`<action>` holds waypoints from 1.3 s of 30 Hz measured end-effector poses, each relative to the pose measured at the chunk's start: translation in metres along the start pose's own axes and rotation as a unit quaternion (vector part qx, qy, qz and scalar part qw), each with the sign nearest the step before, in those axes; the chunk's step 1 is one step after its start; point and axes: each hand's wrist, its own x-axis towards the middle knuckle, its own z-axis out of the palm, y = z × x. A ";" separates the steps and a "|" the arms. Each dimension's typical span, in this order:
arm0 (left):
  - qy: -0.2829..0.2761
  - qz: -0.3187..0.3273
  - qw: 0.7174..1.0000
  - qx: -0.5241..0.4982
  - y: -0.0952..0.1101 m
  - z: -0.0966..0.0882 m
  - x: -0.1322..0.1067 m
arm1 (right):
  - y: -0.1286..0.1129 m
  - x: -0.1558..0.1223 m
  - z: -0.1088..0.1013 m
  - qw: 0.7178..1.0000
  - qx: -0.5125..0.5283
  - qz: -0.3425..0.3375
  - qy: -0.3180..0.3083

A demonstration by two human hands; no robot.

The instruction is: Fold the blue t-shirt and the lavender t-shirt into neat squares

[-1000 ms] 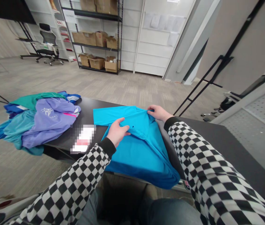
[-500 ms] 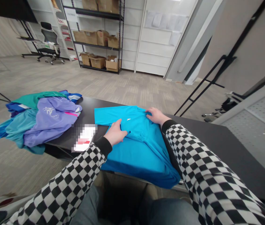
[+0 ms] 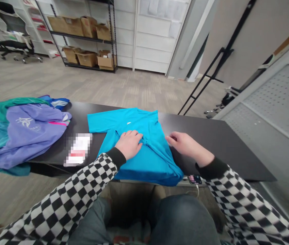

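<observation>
The shirt (image 3: 144,166) lies on the bench (image 3: 210,136), its hem over the near edge. The left hand (image 3: 129,144) rests on it, fingers bent; the right hand (image 3: 185,144) is at its right side, fingers curled. Whether either grips cloth, I cannot tell. The shirt's top reaches the far edge.

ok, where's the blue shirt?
In the head view, the blue shirt lies mid-frame on the dark table, under the left hand, right of the clothes pile.
</observation>
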 end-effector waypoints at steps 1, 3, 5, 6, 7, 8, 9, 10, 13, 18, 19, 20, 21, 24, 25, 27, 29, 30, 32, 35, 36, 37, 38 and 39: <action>0.003 0.010 1.000 0.000 -0.001 -0.002 0.003 | -0.002 -0.031 0.000 1.000 0.005 0.022 -0.020; 0.010 0.055 0.998 -0.003 0.000 -0.007 0.011 | -0.006 -0.092 0.009 0.996 0.010 0.079 -0.035; 0.000 0.136 0.991 -0.016 0.006 -0.011 0.021 | -0.008 -0.142 0.029 0.987 0.011 0.155 -0.024; -0.016 0.182 0.983 -0.022 0.011 -0.012 0.027 | -0.008 -0.161 0.042 0.981 0.015 0.192 -0.008; -0.038 0.225 0.973 -0.024 0.017 -0.012 0.034 | -0.008 -0.175 0.056 0.975 0.024 0.221 0.012; -0.062 0.259 0.964 -0.021 0.022 -0.012 0.041 | -0.007 -0.184 0.071 0.970 0.039 0.236 0.032; -0.083 0.284 0.955 -0.013 0.027 -0.011 0.047 | -0.007 -0.189 0.085 0.968 0.063 0.238 0.049; -0.098 0.299 0.949 -0.001 0.030 -0.011 0.052 | -0.006 -0.191 0.098 0.966 0.093 0.232 0.060; -0.103 0.317 0.942 0.036 0.033 -0.011 0.062 | -0.006 -0.187 0.122 0.957 0.183 0.215 0.064; -0.085 0.352 0.929 0.072 0.020 -0.011 0.062 | -0.009 -0.193 0.130 0.941 0.239 0.218 0.095; -0.078 0.356 0.928 0.074 0.017 -0.010 0.061 | -0.011 -0.197 0.131 0.939 0.246 0.216 0.110; -0.068 0.358 0.928 0.076 0.015 -0.010 0.059 | -0.015 -0.201 0.132 0.935 0.253 0.214 0.128; -0.059 0.357 0.929 0.076 0.013 -0.009 0.059 | -0.020 -0.205 0.133 0.930 0.261 0.212 0.150; -0.048 0.349 0.931 0.092 0.007 -0.010 0.058 | -0.042 -0.218 0.139 0.913 0.296 0.188 0.208; -0.049 0.347 0.931 0.100 0.006 -0.011 0.058 | -0.051 -0.223 0.141 0.911 0.301 0.177 0.219; -0.058 0.341 0.931 0.115 0.001 -0.012 0.060 | -0.068 -0.232 0.145 0.918 0.287 0.147 0.232; -0.071 0.331 0.933 0.119 -0.005 -0.012 0.062 | -0.083 -0.241 0.149 0.934 0.257 0.099 0.230; -0.077 0.325 0.935 0.117 -0.008 -0.011 0.063 | -0.089 -0.245 0.151 0.941 0.248 0.070 0.219; -0.087 0.310 0.941 0.105 -0.014 -0.008 0.065 | -0.100 -0.250 0.157 0.952 0.250 0.018 0.175; -0.089 0.288 0.949 0.087 -0.021 -0.002 0.066 | -0.114 -0.251 0.167 0.963 0.257 -0.012 0.080; -0.089 0.284 0.951 0.085 -0.022 -0.001 0.066 | -0.118 -0.249 0.169 0.966 0.255 -0.013 0.048; -0.088 0.282 0.952 0.085 -0.023 0.000 0.066 | -0.121 -0.247 0.171 0.968 0.250 -0.014 0.017; -0.085 0.281 0.952 0.086 -0.024 0.001 0.066 | -0.123 -0.245 0.172 0.970 0.243 -0.013 -0.015; -0.078 0.276 0.954 0.084 -0.024 0.001 0.066 | -0.124 -0.243 0.171 0.971 0.234 -0.014 -0.049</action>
